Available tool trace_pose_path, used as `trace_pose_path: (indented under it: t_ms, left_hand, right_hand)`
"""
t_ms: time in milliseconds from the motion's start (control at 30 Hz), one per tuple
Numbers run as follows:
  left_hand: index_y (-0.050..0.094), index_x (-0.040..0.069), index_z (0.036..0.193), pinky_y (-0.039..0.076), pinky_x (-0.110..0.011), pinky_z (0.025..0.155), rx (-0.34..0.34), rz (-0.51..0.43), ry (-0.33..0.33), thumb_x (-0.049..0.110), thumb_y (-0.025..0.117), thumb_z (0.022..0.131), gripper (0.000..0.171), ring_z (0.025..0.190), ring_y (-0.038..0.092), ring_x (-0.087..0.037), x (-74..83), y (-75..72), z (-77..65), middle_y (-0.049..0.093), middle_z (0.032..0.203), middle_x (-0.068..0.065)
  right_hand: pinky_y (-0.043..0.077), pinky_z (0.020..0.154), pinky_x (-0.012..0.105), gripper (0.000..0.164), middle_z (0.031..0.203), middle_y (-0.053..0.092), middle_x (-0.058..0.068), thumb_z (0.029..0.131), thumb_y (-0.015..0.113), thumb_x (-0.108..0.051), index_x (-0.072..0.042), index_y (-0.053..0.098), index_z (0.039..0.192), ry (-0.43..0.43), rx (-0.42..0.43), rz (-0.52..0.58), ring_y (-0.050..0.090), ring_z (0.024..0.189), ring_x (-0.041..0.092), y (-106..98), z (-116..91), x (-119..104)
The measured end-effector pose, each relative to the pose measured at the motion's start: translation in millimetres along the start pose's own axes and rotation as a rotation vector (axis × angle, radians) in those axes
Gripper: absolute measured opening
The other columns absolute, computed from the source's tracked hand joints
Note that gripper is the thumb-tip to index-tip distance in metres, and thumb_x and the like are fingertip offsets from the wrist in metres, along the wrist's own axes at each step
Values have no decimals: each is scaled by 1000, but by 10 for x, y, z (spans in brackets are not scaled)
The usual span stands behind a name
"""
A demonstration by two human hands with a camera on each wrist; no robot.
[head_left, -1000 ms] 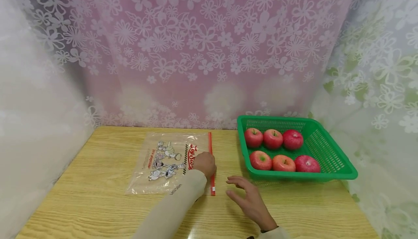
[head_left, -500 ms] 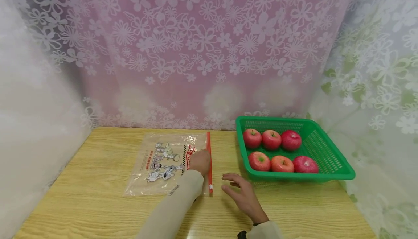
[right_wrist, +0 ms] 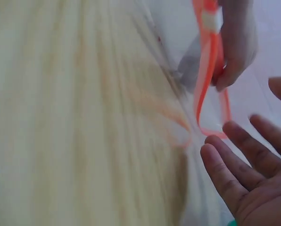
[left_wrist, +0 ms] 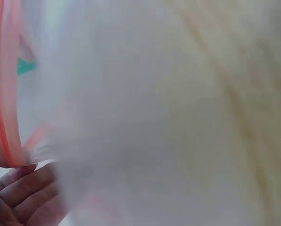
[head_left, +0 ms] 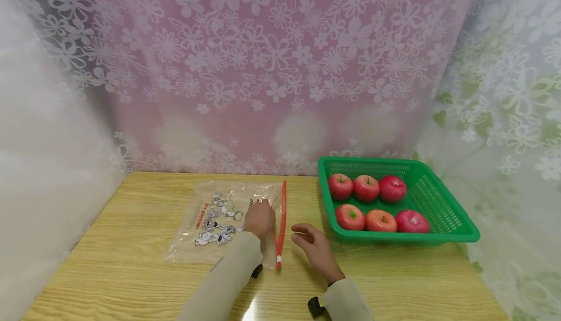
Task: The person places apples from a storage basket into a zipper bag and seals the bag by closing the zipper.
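Note:
A clear zip bag (head_left: 184, 233) printed with cartoon figures lies flat on the table, its red zip edge (head_left: 283, 209) facing right. Between thumb and fingers, my left hand (head_left: 259, 219) pinches the bag's upper layer at the mouth. The left wrist view has the left hand (left_wrist: 29, 197) at the red strip (left_wrist: 1, 94), and the mouth gapes there. Just right of the zip, my right hand (head_left: 319, 253) hovers with fingers extended, holding nothing. The right wrist view has the right hand (right_wrist: 258, 169) spread close below the looped red edge (right_wrist: 206, 80).
A green basket (head_left: 451, 236) stands at the right of the wooden table (head_left: 109, 272), with several red apples (head_left: 365, 188) in it. A white zip slider (head_left: 278, 259) sits at the near end of the strip. Flowered curtains (head_left: 271, 67) hang behind and at the sides.
My left hand has drawn back slightly left, lifting the upper layer so the bag's mouth parts. The right hand has moved left, closer to the zip edge.

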State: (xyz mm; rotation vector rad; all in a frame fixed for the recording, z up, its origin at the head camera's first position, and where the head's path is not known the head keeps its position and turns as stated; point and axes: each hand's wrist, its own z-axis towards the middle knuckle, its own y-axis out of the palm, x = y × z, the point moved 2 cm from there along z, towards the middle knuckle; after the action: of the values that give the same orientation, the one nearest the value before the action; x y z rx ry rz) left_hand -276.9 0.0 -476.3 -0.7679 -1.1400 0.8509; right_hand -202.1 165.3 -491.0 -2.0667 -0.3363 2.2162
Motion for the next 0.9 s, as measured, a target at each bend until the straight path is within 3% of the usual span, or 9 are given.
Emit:
trace_pose_path:
  t_ms: [100, 233, 367, 467, 567, 700, 900]
  left_hand:
    - [59, -2, 83, 52, -42, 51, -11, -74, 26, 8, 57, 92, 14, 62, 63, -34, -48, -66, -77, 59, 67, -16]
    - [64, -3, 95, 45, -32, 50, -76, -218, 23, 3, 56, 93, 10, 63, 60, -24, -77, -160, -157, 66, 78, -15]
    - [66, -5, 109, 35, -24, 43, -124, -330, 8, 0, 52, 92, 22, 50, 47, -13, -96, -255, -212, 68, 88, -17]
    - [67, -5, 110, 28, -21, 38, -142, -389, -14, 1, 50, 92, 25, 40, 35, -8, -97, -327, -237, 68, 80, -14]
    - [69, -4, 105, 36, -22, 40, -156, -450, -47, 4, 53, 94, 21, 43, 47, -7, -89, -394, -252, 67, 73, -9]
    - [70, -4, 96, 49, -24, 50, -165, -531, -87, 12, 57, 97, 21, 62, 64, -11, -113, -442, -279, 69, 73, -5]
    - [73, 0, 88, 49, -27, 55, -93, -560, -96, 18, 57, 98, 26, 63, 61, -11, -152, -506, -337, 68, 75, -3]
  right_hand:
    - [53, 90, 39, 41, 126, 56, 26, 96, 60, -13, 8, 52, 130, 27, 12, 78, 60, 110, 35, 52, 145, 44]
    - [55, 86, 43, 50, 127, 53, 31, 97, 58, -11, 12, 41, 138, 62, 25, 162, 63, 105, 37, 106, 322, 97]
    - [58, 78, 39, 47, 117, 59, 31, 96, 60, -9, 13, 45, 135, 74, 11, 189, 68, 91, 29, 165, 420, 111]
    - [59, 72, 36, 42, 106, 64, 29, 95, 60, -6, 13, 49, 131, 60, 6, 174, 69, 84, 24, 193, 453, 99]
    - [59, 69, 34, 37, 99, 68, 28, 94, 59, -1, 14, 53, 128, 37, 9, 144, 69, 82, 26, 203, 459, 46]
    - [58, 67, 28, 32, 96, 70, 25, 94, 60, -1, 14, 57, 122, 28, 12, 118, 70, 83, 28, 219, 484, 21]
    - [58, 64, 27, 25, 92, 71, 23, 94, 60, -2, 14, 61, 113, 35, -15, 152, 71, 76, 23, 258, 546, 77]
